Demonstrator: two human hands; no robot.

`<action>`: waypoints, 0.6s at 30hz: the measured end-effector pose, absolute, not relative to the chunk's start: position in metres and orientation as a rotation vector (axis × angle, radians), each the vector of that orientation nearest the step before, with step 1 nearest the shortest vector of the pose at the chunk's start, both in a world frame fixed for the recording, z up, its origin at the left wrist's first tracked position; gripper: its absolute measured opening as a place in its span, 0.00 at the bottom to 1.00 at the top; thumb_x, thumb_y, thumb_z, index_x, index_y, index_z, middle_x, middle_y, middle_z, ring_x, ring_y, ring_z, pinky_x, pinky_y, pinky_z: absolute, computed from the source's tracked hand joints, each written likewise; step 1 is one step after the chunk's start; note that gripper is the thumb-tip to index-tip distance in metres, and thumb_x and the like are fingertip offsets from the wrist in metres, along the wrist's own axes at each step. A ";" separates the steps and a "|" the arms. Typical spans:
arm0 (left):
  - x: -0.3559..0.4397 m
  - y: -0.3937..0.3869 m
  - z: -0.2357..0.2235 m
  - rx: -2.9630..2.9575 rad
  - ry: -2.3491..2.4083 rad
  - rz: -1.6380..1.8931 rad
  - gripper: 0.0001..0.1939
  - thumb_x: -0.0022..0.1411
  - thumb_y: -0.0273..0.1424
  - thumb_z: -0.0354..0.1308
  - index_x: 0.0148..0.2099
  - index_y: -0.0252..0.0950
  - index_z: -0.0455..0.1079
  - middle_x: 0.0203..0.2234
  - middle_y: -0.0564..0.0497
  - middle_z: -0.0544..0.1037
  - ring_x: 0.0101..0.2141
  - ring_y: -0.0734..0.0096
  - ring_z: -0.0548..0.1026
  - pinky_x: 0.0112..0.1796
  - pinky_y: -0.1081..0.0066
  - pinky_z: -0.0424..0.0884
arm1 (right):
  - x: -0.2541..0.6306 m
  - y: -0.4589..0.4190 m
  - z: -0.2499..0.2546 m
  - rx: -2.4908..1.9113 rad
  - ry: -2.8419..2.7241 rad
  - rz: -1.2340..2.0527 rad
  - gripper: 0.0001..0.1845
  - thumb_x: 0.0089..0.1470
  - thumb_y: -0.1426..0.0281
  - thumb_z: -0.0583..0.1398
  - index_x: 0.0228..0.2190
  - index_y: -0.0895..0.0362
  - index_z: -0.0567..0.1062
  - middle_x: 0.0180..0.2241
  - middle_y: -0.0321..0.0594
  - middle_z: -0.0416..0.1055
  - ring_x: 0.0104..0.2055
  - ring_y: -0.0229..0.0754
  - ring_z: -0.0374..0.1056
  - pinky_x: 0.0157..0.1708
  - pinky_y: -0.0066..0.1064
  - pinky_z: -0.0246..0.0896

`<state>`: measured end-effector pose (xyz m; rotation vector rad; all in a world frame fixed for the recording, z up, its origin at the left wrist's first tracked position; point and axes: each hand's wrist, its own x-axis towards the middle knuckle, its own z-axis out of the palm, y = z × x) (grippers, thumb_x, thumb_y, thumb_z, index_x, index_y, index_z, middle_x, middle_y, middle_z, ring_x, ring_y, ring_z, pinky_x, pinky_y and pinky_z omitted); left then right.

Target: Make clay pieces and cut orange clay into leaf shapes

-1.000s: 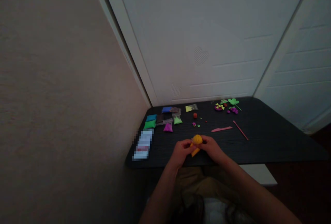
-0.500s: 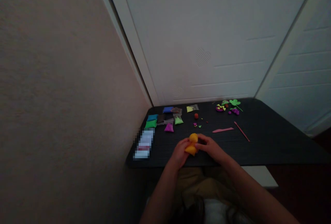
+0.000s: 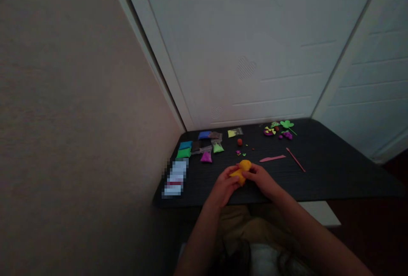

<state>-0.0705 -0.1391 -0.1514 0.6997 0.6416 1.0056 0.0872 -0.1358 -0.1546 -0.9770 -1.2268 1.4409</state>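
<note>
Between my two hands is a yellow clay duck-like figure, with a round head on top of a wider body. My left hand wraps the body from the left, thumb in front. From the right, the fingers of my right hand pinch the figure near where head and body meet. Some fingertips are hidden behind the clay. Just beyond lie a small purple and green clay flower and a red-brown clay ball.
Several clay packets lie at the left of the dark table, near a pixelated card. A pink clay knife and a pink stick lie to the right. Purple clay grapes and a green clover are behind.
The yellow figure has turned in my hands, its head now leaning to the right and its body pointing left. My left thumb has come across the front of the body.
</note>
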 end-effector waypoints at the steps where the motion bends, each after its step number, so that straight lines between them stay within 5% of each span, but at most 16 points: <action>1: -0.071 -0.140 -0.151 0.710 0.637 1.002 0.18 0.48 0.24 0.64 0.44 0.34 0.70 0.43 0.45 0.74 0.40 0.67 0.73 0.42 0.67 0.68 | 0.087 -0.136 -0.155 -0.980 -1.208 1.439 0.24 0.41 0.59 0.66 0.41 0.56 0.76 0.39 0.41 0.76 0.42 0.48 0.70 0.48 0.42 0.60; 12: -0.068 -0.140 -0.155 0.742 0.632 0.999 0.15 0.51 0.26 0.64 0.43 0.31 0.69 0.39 0.44 0.75 0.38 0.68 0.73 0.39 0.70 0.69 | 0.084 -0.135 -0.154 -1.012 -1.128 1.374 0.16 0.42 0.61 0.66 0.34 0.56 0.78 0.35 0.39 0.76 0.39 0.46 0.70 0.45 0.39 0.60; 18: -0.069 -0.136 -0.157 0.672 0.654 1.054 0.14 0.54 0.35 0.61 0.42 0.34 0.67 0.34 0.48 0.74 0.28 0.74 0.73 0.29 0.74 0.68 | 0.084 -0.134 -0.159 -0.925 -1.209 1.439 0.28 0.41 0.62 0.67 0.46 0.53 0.73 0.45 0.40 0.73 0.48 0.47 0.68 0.51 0.41 0.58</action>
